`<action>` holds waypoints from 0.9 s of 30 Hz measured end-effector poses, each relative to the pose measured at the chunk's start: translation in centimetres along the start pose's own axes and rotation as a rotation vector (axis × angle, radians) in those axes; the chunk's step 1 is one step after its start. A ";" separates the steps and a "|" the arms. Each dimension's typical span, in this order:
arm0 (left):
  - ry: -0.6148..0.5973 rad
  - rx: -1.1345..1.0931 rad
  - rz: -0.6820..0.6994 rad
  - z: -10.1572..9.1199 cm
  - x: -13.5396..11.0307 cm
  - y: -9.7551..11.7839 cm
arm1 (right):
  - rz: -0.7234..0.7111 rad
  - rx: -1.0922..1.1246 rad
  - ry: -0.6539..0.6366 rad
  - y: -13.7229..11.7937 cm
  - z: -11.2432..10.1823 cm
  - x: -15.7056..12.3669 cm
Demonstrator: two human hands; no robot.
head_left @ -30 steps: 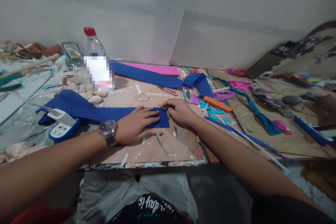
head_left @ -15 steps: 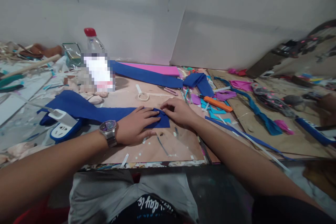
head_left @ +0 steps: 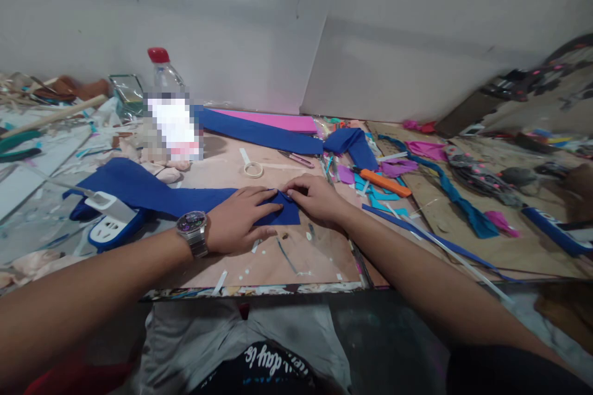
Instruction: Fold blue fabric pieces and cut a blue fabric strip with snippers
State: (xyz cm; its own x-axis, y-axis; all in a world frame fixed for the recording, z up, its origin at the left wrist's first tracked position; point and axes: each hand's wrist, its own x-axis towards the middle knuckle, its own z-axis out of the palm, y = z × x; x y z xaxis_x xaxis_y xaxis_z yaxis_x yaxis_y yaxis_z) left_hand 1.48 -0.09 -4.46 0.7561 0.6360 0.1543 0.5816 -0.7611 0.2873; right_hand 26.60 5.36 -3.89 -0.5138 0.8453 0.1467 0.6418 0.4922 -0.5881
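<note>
A long blue fabric strip [head_left: 199, 200] lies across the wooden work board, its right end under my hands. My left hand [head_left: 241, 216], with a metal watch [head_left: 192, 225] at the wrist, rests flat on the strip with fingers stretched out. Near that end, the thumb and fingers of my right hand [head_left: 312, 197] are pinched at the strip's upper edge, where a small fold shows. The two hands' fingertips almost meet there. Behind them lies a cream tape ring [head_left: 253, 170].
A red-capped bottle [head_left: 160, 68] stands behind a blurred bright patch. Beyond the board's middle lie another blue strip [head_left: 264, 134] and pink snips [head_left: 301, 160]. An orange cutter [head_left: 385, 182] lies among scraps. At left sits a power strip [head_left: 113, 228] with a white plug.
The cloth at my right fingertips has gone from bunched to a flatter, more pointed fold. Both hands stay in nearly the same place.
</note>
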 end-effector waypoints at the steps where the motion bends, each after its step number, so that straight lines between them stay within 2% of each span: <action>1: 0.002 -0.002 -0.004 0.0 0.0 0.0 | -0.001 0.010 0.002 0.0 0.0 0.0; 11: 0.013 0.012 -0.025 0.5 -0.2 -0.1 | -0.076 0.054 -0.011 -0.3 0.2 -0.2; 27: -0.017 0.023 -0.018 0.4 -0.2 -0.1 | -0.020 0.003 0.020 -0.4 0.3 -0.1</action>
State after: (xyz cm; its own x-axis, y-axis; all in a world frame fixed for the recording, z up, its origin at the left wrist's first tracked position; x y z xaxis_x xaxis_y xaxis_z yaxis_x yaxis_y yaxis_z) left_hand 1.41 -0.13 -4.92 0.7505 0.6474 0.1328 0.6017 -0.7525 0.2676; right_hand 26.27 5.00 -3.93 -0.5152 0.8391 0.1747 0.6294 0.5087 -0.5874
